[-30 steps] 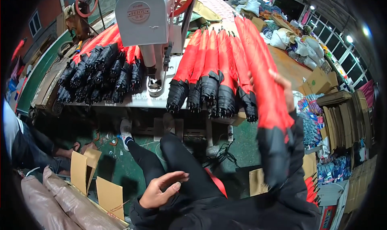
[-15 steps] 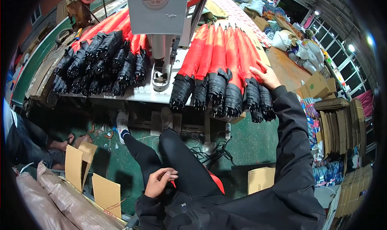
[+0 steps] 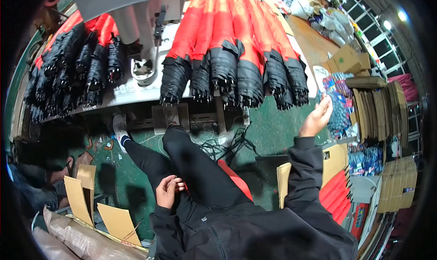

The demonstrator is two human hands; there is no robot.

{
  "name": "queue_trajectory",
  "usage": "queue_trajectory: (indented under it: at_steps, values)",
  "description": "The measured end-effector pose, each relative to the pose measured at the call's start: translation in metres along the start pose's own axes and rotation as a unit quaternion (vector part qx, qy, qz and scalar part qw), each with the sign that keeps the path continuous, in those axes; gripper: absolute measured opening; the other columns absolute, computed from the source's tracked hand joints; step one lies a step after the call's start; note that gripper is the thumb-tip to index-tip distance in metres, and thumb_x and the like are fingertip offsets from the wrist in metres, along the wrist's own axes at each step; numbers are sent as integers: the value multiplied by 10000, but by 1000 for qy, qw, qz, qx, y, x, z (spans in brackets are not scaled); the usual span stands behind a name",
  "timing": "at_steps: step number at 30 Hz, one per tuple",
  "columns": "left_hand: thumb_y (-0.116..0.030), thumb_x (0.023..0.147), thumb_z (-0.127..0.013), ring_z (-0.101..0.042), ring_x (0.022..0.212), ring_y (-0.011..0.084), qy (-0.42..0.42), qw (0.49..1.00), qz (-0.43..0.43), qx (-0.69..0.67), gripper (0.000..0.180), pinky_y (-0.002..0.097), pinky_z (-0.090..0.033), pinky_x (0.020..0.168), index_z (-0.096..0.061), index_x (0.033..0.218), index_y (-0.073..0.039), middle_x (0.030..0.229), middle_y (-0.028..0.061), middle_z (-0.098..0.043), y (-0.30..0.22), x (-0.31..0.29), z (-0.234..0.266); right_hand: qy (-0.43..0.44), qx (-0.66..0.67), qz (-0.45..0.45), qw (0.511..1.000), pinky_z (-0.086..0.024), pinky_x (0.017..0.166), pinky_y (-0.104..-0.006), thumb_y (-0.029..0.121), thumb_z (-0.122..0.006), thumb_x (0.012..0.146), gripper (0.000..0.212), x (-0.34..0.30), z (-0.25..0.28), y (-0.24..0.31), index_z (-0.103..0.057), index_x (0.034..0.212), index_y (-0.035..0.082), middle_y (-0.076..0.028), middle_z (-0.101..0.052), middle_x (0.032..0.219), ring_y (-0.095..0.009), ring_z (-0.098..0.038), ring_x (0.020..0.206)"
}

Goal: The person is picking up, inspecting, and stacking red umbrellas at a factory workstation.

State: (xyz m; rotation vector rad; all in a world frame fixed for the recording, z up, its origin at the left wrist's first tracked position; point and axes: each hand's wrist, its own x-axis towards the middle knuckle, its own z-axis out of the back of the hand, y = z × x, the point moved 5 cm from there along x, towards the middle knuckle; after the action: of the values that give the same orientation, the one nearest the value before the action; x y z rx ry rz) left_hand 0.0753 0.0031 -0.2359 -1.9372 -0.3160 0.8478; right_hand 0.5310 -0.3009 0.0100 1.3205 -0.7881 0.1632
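Note:
My right hand (image 3: 317, 117) is raised off the table's right front corner, its fingers stretched out and nothing in it. Nearest to it is a row of folded umbrellas (image 3: 239, 46), red shafts of cloth with black lower ends that overhang the front edge of the white machine table (image 3: 150, 94). By my thigh rests my left hand (image 3: 167, 190), its fingers curled in; anything they hold is hidden. A grey machine (image 3: 136, 18) with a metal arm stands left of the row, and a second heap of red and black umbrellas (image 3: 77, 64) lies beyond it.
An open cardboard box (image 3: 336, 157) with red umbrellas (image 3: 336, 196) in it stands at my right. Stacked flat cardboard (image 3: 373, 114) is farther right. Cardboard flaps (image 3: 119, 223) and woven sacks (image 3: 86, 235) are at my lower left. Black cords (image 3: 232, 144) lie under the table.
My right hand has left the umbrellas and moved right and toward me. The view has turned to the right and down, bringing the box of red umbrellas into sight. My left hand stays by my thigh.

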Motion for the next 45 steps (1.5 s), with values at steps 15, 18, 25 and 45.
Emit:
queue_trajectory:
  at_steps: [15, 18, 25, 45]
  values:
    - [-110, 1103, -496, -736, 936, 264, -18, 1000, 11, 7, 255, 392, -631, 847, -590, 1277, 51, 1123, 184, -712, -2, 8, -6, -149, -90, 142, 974, -346, 1120, -487, 211, -392, 1118, 417, -52, -73, 21, -520, 1341, -117, -287, -543, 1313, -395, -493, 1238]
    - [-102, 1101, -485, -736, 945, 269, -10, 1000, 20, 7, 257, 391, -631, 847, -580, 1282, 54, 1125, 188, -709, -2, 6, -6, -136, -122, 219, 958, -350, 1102, -490, 175, -397, 1112, 393, -50, -73, -10, -520, 1322, -133, -296, -547, 1303, -408, -494, 1205]
    - [-97, 1096, -495, -732, 934, 280, 1, 999, 28, -33, 255, 394, -630, 835, -580, 1292, 44, 1121, 192, -707, 11, 11, -10, -58, -90, 77, 991, -409, 1111, -388, 203, -466, 1122, 368, -58, -3, 15, -531, 1360, -69, -183, -560, 1336, -273, -536, 1254]
    - [-146, 1086, -552, -724, 908, 213, 27, 998, 61, 18, 275, 346, -626, 824, -608, 1296, 23, 1103, 142, -720, 0, 49, -7, 182, -654, -544, 492, -549, 953, -472, 905, -530, 801, 1125, -139, 528, -101, -670, 1217, -131, -343, -716, 1095, -433, -709, 1092]
